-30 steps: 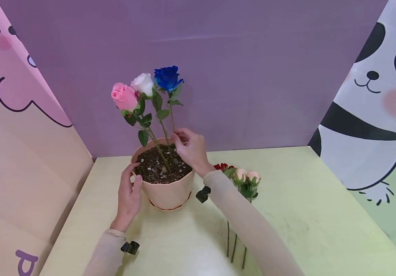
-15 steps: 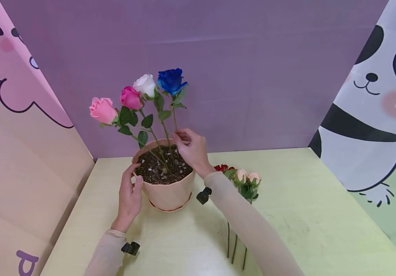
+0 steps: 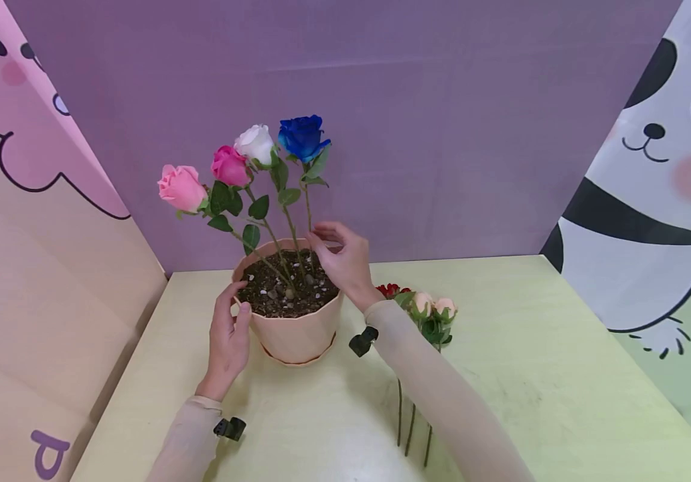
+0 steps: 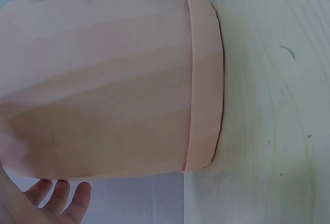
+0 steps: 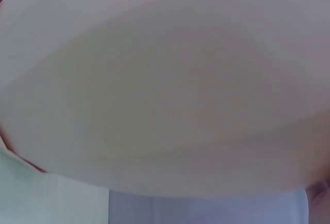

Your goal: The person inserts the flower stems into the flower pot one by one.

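Observation:
In the head view, a peach flowerpot [image 3: 297,340] filled with dark soil [image 3: 276,288] and pebbles stands on a saucer. My left hand [image 3: 228,338] holds its left rim; the left wrist view has fingertips [image 4: 59,198] along the pot's side. With thumb and fingers, my right hand [image 3: 345,261] pinches the stem of a blue rose [image 3: 303,138] above the soil at the pot's right rear. A white rose [image 3: 255,144], a magenta rose [image 3: 231,166] and a light pink rose [image 3: 182,189] lean leftward from the soil. In the right wrist view the pot wall hides most of the hand.
Right of the pot, partly under my right forearm, peach roses [image 3: 422,304] and a red flower [image 3: 392,290] lie on the pale table [image 3: 520,375]. A purple backdrop [image 3: 442,167] rises directly behind the pot, with printed panels on both sides.
The light pink rose has tipped left and down, uncovering the magenta rose. The blue rose and my right hand have shifted slightly right. My left hand stays at the rim.

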{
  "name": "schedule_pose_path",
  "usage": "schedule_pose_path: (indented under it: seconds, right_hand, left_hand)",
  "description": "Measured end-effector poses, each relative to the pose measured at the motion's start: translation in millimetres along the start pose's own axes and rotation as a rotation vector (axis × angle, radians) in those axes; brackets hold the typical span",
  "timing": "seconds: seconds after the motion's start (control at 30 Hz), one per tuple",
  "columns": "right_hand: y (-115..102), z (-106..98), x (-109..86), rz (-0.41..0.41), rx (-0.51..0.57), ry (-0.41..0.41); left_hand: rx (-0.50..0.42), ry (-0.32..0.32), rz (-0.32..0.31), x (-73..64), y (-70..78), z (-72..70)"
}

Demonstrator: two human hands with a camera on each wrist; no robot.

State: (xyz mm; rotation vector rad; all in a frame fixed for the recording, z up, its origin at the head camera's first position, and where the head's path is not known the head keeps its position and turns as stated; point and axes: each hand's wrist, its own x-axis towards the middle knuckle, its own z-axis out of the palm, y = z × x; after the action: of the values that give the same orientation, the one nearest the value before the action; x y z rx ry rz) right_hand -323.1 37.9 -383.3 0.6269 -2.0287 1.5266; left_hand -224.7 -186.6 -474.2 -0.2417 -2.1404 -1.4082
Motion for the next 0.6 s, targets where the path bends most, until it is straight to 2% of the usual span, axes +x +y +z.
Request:
schedule_pose_path:
  seconds: [0.33,0.6]
  right_hand:
    - [3,-23,-11.1,0.019,-0.001,0.044]
    - [8,-40,-22.7,0.136,0.010,0.047]
  left_hand:
    - [0.008,-0.004,-0.010,-2.1,-0.7,-1.6]
    - [0.013,-0.002,0.000,-0.4,0.1,-1.7]
